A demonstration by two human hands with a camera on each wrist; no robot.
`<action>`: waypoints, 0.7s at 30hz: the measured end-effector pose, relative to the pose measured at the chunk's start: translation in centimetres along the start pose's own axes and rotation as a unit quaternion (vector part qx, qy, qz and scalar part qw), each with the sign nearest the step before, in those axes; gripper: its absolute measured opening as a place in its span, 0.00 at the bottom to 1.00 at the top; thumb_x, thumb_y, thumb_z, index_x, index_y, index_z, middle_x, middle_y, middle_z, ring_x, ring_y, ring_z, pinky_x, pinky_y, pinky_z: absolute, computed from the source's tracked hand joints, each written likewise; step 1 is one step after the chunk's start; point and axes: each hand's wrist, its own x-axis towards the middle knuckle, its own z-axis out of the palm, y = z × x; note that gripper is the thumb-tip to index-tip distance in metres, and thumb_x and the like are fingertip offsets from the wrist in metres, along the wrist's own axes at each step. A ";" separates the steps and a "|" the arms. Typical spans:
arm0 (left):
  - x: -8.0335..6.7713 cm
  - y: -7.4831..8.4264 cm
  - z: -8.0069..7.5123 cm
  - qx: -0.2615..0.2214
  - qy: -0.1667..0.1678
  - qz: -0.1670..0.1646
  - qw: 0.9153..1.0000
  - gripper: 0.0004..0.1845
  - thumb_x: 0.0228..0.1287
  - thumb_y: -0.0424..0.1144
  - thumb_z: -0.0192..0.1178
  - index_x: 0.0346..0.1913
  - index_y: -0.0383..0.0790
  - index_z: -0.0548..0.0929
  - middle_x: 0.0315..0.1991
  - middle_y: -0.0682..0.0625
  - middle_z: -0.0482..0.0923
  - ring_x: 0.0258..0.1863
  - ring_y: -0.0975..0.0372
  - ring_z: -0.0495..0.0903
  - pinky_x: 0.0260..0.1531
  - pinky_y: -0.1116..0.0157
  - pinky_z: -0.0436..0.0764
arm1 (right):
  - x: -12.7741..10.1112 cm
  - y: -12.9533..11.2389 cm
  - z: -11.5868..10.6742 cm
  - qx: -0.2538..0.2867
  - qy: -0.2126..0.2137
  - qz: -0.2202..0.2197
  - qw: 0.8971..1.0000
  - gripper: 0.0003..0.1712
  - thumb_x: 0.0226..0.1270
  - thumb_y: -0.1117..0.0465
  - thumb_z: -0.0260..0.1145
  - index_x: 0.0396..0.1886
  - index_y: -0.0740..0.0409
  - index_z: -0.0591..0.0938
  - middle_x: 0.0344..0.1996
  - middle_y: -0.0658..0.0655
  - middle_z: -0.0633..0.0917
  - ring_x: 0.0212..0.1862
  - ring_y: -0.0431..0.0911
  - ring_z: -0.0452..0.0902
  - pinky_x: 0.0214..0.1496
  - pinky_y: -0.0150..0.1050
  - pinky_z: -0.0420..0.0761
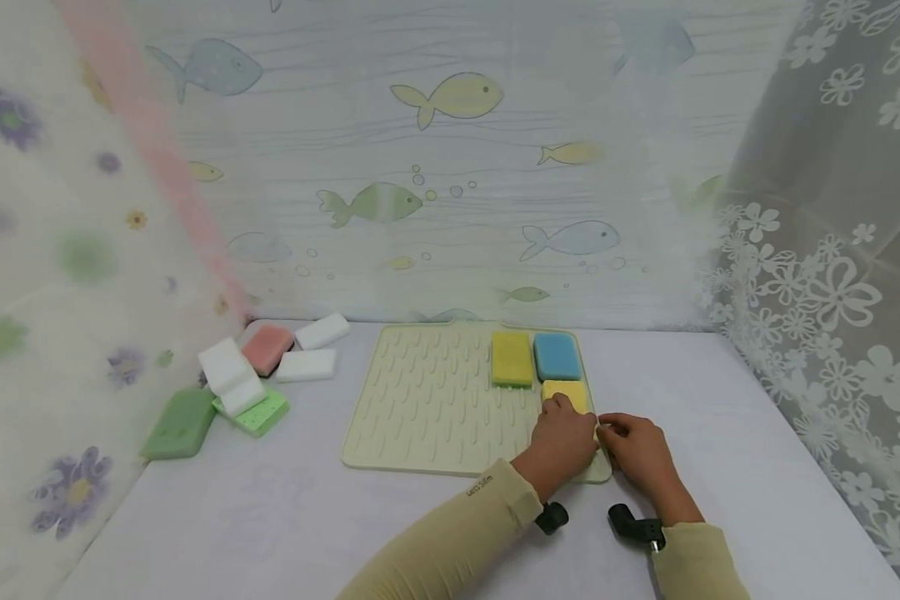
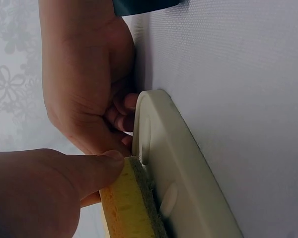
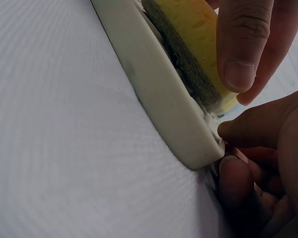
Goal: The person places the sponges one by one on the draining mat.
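A person's left hand [image 1: 565, 442] is pinching a yellow sponge [image 2: 124, 203] at a cream mat's [image 1: 435, 408] near right corner. The right hand [image 1: 639, 454] is curling beside that corner; whether it is gripping the edge, I cannot tell. A blue sponge [image 1: 558, 357] is lying farther back.

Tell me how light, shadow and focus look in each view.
Head view: soft, fairly even light, no strong glare on the mat; left wrist view: dimmer, the left hand dark against the paler white cloth, the flowered curtain faint and soft; right wrist view: deepest shadow below the right hand.
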 end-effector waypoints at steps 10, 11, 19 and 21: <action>-0.2 -0.5 0.3 0.011 0.017 0.005 1.000 0.21 0.67 0.65 0.50 0.58 0.66 0.75 0.57 0.46 0.73 0.50 0.57 0.74 0.47 0.64 0.78 | 0.2 0.5 0.2 -0.023 0.005 -0.005 1.000 0.23 0.68 0.55 0.57 0.57 0.64 0.80 0.38 0.59 0.85 0.33 0.46 0.76 0.31 0.36 0.72; -0.3 -0.5 0.4 0.010 0.017 0.003 1.000 0.22 0.66 0.66 0.50 0.59 0.67 0.74 0.57 0.47 0.73 0.50 0.58 0.74 0.47 0.63 0.77 | 0.3 0.5 0.2 -0.024 0.006 -0.005 1.000 0.23 0.68 0.55 0.57 0.57 0.63 0.80 0.38 0.59 0.85 0.33 0.46 0.76 0.31 0.36 0.72; -0.8 -1.5 0.4 -0.009 0.027 0.001 1.000 0.25 0.64 0.68 0.50 0.61 0.68 0.72 0.51 0.52 0.72 0.43 0.60 0.72 0.38 0.63 0.74 | 0.4 0.6 0.2 -0.038 0.011 -0.016 0.999 0.23 0.69 0.54 0.57 0.56 0.63 0.80 0.41 0.61 0.86 0.37 0.47 0.77 0.33 0.35 0.73; -1.0 -1.8 0.5 -0.013 0.035 0.005 0.999 0.25 0.65 0.68 0.49 0.61 0.67 0.72 0.51 0.52 0.72 0.42 0.60 0.72 0.37 0.63 0.74 | 0.4 0.7 0.2 -0.042 0.014 -0.020 0.999 0.23 0.69 0.53 0.57 0.56 0.63 0.80 0.42 0.61 0.86 0.38 0.48 0.77 0.34 0.35 0.73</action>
